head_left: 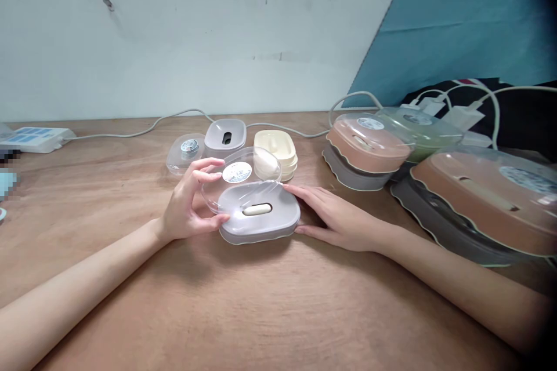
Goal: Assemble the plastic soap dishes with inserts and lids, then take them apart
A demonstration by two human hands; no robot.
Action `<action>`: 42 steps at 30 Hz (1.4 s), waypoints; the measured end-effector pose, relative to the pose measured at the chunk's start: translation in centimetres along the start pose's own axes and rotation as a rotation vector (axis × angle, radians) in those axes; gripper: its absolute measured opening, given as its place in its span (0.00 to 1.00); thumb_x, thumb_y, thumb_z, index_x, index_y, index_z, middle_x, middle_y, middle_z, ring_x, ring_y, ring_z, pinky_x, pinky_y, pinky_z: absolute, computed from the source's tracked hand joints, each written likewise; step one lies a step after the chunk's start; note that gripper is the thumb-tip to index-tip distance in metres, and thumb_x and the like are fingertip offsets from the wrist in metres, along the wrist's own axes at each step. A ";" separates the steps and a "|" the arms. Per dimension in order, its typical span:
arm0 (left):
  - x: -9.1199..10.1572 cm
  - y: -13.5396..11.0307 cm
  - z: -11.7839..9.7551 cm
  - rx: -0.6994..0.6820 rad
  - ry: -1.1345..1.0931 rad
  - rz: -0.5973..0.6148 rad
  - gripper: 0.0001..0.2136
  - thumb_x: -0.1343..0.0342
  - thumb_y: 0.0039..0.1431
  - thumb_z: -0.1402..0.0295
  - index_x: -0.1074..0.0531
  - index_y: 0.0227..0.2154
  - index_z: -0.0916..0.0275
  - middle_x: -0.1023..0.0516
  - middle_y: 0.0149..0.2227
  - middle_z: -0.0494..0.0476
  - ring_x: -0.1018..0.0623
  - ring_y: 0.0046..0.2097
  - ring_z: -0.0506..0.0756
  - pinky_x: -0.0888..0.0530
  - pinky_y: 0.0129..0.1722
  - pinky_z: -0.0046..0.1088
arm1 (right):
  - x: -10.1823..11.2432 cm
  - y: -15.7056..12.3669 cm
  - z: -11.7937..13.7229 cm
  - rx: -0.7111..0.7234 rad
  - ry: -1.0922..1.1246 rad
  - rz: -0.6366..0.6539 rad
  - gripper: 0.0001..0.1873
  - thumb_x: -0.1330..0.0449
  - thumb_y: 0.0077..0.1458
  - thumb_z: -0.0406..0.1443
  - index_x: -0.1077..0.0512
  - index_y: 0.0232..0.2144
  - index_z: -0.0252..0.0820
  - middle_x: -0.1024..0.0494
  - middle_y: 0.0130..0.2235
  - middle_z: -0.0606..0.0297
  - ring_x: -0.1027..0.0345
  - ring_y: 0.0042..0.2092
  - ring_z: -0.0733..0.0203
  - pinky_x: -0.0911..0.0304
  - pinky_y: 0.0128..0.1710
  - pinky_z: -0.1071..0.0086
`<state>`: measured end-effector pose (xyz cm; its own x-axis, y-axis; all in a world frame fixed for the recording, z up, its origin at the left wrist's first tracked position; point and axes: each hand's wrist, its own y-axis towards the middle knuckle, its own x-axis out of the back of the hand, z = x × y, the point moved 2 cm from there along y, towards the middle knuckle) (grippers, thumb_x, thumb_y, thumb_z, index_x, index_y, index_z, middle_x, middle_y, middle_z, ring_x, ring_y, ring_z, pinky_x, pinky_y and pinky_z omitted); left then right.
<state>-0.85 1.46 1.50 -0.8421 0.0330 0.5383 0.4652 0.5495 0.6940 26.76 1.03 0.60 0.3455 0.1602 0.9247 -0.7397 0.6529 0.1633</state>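
My left hand (189,203) pinches a clear plastic cover (209,191) with a round printed sticker, thumb below and fingers above. The cover is tilted over the left and back of a pale grey oval box (278,223), overlapping it. In the box's top is a slot with a cream bar-shaped piece (256,210) in it. My right hand (342,217) holds the box's right end, its fingers along the back corner and the thumb at the front. Behind the cover stand a small grey box (225,132) with a dark slot and a stack of cream lids (276,142).
Another clear cover (176,153) lies at the back left. On the right sit an orange-and-grey covered box (368,148), a larger one (461,185) and a green one (430,133). A cable (169,117) runs along the wall from a white power strip (39,139); white plugs (463,119) are at right.
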 end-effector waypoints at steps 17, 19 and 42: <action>-1.0 -0.2 -0.1 -0.012 -0.136 0.359 0.26 0.41 0.49 0.68 0.42 0.51 0.58 0.44 0.54 0.65 0.36 0.55 0.65 0.36 0.53 0.52 | -0.3 -0.1 -0.2 0.026 -0.066 -0.023 0.43 0.48 0.57 0.46 0.72 0.63 0.45 0.47 0.63 0.49 0.45 0.59 0.46 0.39 0.51 0.50; -1.0 -0.2 -0.1 -0.020 -0.137 0.365 0.26 0.41 0.49 0.67 0.42 0.51 0.58 0.44 0.54 0.65 0.36 0.55 0.65 0.36 0.53 0.51 | -0.4 -0.1 -0.2 0.036 -0.063 -0.031 0.42 0.49 0.58 0.45 0.72 0.63 0.45 0.45 0.62 0.49 0.43 0.58 0.46 0.38 0.50 0.50; -1.3 0.1 -0.8 0.013 -0.051 0.519 0.29 0.43 0.55 0.63 0.45 0.59 0.54 0.54 0.63 0.62 0.51 0.64 0.67 0.41 0.58 0.48 | -0.6 0.2 1.0 0.047 0.335 -0.209 0.20 0.40 0.52 0.39 0.46 0.44 0.47 0.43 0.58 0.51 0.51 0.62 0.52 0.38 0.52 0.52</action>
<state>0.54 0.81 1.27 -0.5136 0.3448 0.7857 0.8221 0.4601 0.3354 25.79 0.33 0.40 0.6547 0.2652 0.7078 -0.6564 0.6638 0.3584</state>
